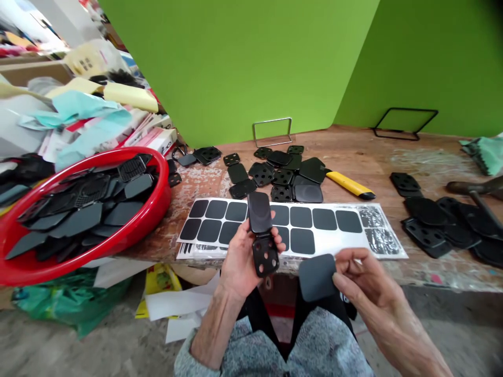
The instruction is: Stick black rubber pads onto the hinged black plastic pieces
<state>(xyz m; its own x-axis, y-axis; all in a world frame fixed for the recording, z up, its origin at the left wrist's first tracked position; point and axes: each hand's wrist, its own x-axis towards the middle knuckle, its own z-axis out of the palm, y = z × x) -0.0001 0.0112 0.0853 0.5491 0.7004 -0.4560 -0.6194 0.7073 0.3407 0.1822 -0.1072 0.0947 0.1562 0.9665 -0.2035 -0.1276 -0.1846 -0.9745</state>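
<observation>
My left hand [238, 262] is closed around a black hinged plastic piece [260, 212], its solid square half upward and its half with round holes below. Between thumb and fingers, my right hand [367, 277] pinches a dark grey rounded-square sticker [317, 277] by its right edge, apart from the plastic piece. Under and behind my left hand lies a white sheet of the same stickers [325, 219]. Part of its lower row on the right is bare backing. Behind the sheet, several black hinged pieces [282, 177] lie in a loose pile.
A red basin [167, 193] full of dark plastic parts stands at the left. A yellow utility knife [349, 185] lies behind the sheet. More black pieces [428, 212] and a hammer-like tool [467, 187] are at the right. Green panels [251, 63] rise behind the wooden bench [353, 146].
</observation>
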